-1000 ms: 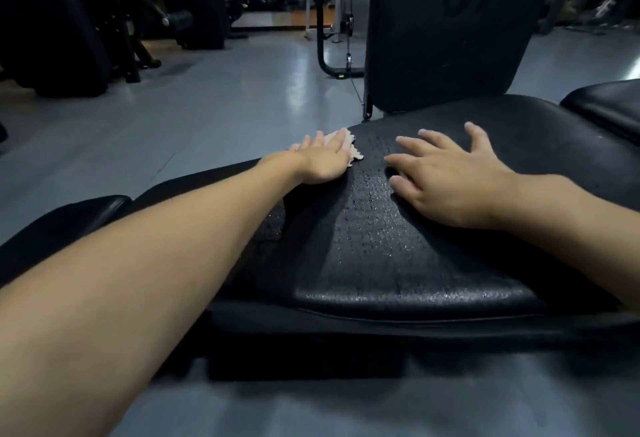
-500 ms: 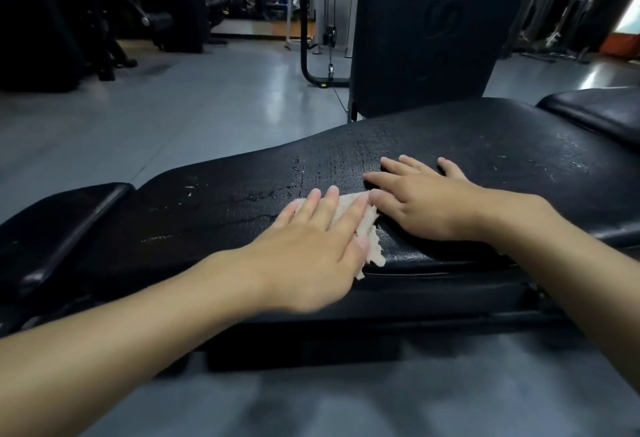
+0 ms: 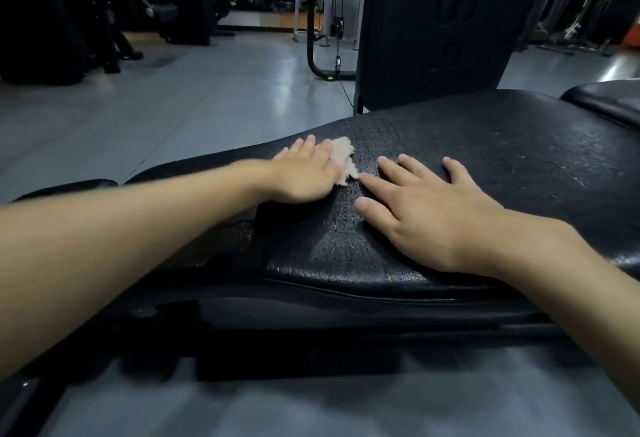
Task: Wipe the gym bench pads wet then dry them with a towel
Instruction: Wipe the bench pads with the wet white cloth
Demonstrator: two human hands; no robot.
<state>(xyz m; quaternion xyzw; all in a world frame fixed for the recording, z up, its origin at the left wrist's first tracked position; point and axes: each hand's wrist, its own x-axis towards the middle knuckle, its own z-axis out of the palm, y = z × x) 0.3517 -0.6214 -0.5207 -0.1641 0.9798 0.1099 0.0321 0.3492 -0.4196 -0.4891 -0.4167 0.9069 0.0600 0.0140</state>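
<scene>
Bench (image 3: 519,146): black textured pad, wet-beaded surface. On it: pale cloth (image 3: 344,156) near the far edge, under the flat left hand (image 3: 304,175); right hand (image 3: 426,204) flat just beside.

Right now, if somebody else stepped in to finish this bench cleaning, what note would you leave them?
Left hand: flat, fingers straight, pressing the small cloth onto the bench pad, near its far edge.
Right hand: flat on the pad beside the cloth, holding nothing.
Done: the pad glistens with droplets around the hands, so the wet wipe looks under way.
Left: finish wiping this pad, do the neighbouring pad, then dry everything. No dry towel is in view.
</scene>
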